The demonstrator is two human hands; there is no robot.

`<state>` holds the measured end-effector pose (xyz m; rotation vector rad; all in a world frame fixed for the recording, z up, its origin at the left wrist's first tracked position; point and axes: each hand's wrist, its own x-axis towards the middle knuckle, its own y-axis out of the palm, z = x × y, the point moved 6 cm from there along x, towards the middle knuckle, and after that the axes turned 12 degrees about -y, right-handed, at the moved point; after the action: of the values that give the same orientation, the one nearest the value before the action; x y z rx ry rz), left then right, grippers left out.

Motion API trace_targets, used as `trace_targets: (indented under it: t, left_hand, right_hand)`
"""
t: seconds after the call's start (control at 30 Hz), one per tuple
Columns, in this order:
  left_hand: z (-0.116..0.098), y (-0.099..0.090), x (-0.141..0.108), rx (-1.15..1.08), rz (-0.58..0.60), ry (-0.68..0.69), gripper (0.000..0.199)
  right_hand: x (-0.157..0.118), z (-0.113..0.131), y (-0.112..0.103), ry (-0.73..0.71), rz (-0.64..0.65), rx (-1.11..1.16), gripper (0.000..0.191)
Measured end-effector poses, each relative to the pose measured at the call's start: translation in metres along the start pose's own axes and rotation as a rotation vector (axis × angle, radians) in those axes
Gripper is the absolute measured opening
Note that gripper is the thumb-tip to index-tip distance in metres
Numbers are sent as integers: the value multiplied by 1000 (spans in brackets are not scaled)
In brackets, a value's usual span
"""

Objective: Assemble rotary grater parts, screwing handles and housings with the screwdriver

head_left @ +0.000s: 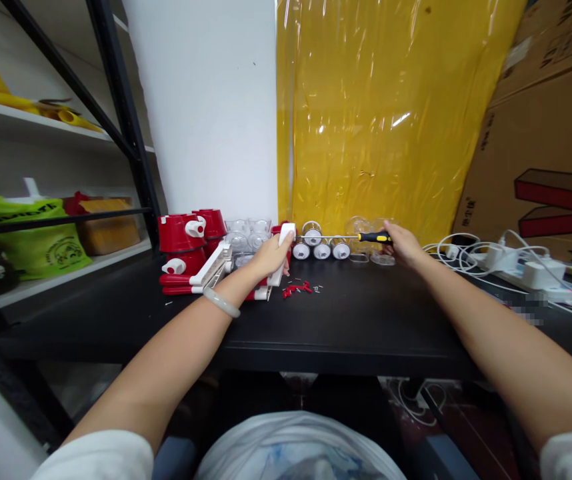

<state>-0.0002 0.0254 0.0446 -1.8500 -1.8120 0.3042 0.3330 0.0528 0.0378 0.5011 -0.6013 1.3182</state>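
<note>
My left hand (271, 257) is closed around a white plastic part (288, 231) with some red beside it. In my right hand (402, 244) is a screwdriver (375, 237) with a yellow and black handle, held level. Its thin shaft points left and reaches the white part; the exact contact is too small to make out. Below my left hand lie small red plastic pieces (297, 289), with loose screws (317, 289) next to them. White-ended cylinders (321, 251) are stacked behind the screwdriver shaft. Left of my left hand are red and white handle-like parts (213, 267).
Red cup-shaped housings (179, 235) are stacked at left, beside clear plastic cups (249, 235). More clear pieces (361, 227) stand behind my right hand. White cables and a power strip (541, 277) lie on the black table (346, 327) at right. A shelf rack (121, 100) borders the left.
</note>
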Motion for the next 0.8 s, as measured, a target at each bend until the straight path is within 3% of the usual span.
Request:
trace_targets:
  t: [0.23,0.53,0.8]
  left_hand:
    - [-1,1,-2,28,8,8,57]
    - [0,0,1,35,-11,16,55]
    - [-1,0,1,40,-3,19,56]
  right_hand:
    - [-7,9,3,95,-42,299,34]
    - [-3,-7,1,139,-8,58,38]
    - [-8,5,3,177,-59,271,17]
